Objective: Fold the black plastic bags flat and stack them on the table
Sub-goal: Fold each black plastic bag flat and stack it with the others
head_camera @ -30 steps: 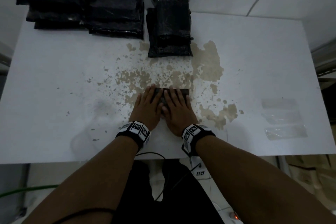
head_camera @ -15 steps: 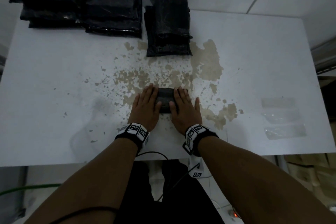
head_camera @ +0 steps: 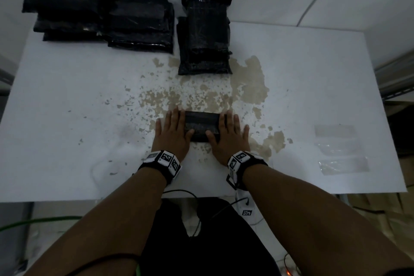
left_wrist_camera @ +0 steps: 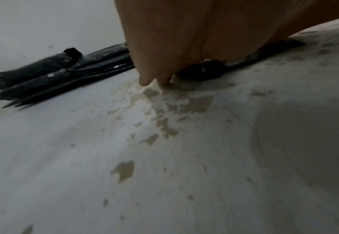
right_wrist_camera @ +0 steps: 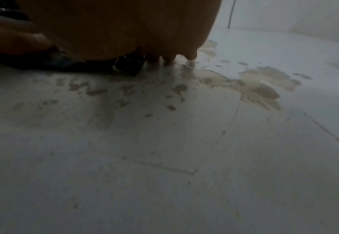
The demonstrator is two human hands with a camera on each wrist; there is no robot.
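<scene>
Both flat palms, my left hand [head_camera: 172,134] and right hand [head_camera: 228,136], press the folded bag [head_camera: 201,125] at mid-surface [head_camera: 67,141]; flattening now, next I'd carry it to the stack [head_camera: 205,36] behind.

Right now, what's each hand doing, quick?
Left hand: open, fingers straight, pressing the left end of the folded black bag.
Right hand: open, fingers straight, pressing its right end.
</scene>
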